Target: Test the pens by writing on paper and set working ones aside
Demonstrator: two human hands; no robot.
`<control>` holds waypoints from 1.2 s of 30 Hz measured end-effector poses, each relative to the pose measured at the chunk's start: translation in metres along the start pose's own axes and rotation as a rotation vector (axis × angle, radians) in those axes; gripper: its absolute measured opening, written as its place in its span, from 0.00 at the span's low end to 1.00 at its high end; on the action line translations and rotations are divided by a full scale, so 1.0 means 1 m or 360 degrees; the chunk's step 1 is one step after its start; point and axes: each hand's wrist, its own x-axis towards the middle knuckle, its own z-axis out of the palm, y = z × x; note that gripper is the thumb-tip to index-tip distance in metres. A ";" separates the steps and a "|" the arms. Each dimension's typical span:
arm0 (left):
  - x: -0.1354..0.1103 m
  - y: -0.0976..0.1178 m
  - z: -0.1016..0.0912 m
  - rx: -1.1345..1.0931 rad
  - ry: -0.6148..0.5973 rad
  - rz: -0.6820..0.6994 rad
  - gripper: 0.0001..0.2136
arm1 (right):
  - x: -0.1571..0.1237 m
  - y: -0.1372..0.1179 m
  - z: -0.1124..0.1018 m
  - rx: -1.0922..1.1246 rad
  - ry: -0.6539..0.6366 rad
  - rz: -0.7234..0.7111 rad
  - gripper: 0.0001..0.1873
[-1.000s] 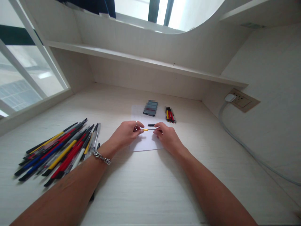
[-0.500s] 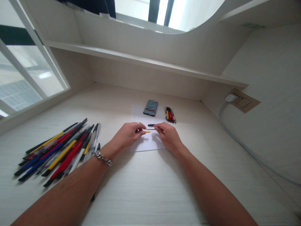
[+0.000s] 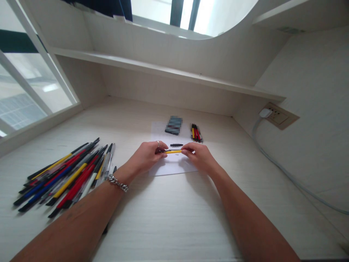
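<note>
Holding the yellow pen tube [image 3: 174, 152] over the paper [image 3: 171, 167]: left hand [image 3: 148, 154] on one end, right hand [image 3: 201, 157] on the other. To do it well, I'd use light pressure and hold both ends in line; twisting could shift the dark strip [image 3: 168, 150] running along its left part. Thumb and fingers of each hand pinch the tube; exact left contact is partly hidden. Tube bridges the gap between the two sets of fingers, above the paper's middle, ends tucked into the grips. Black pen part [image 3: 176, 145] is over the paper, apart from the tube. Pen heap [image 3: 73, 174] is well left of the paper.
</note>
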 end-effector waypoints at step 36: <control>-0.002 0.004 0.004 0.0088 -0.0228 0.0154 0.17 | -0.001 -0.004 0.005 0.0125 0.0109 -0.0086 0.06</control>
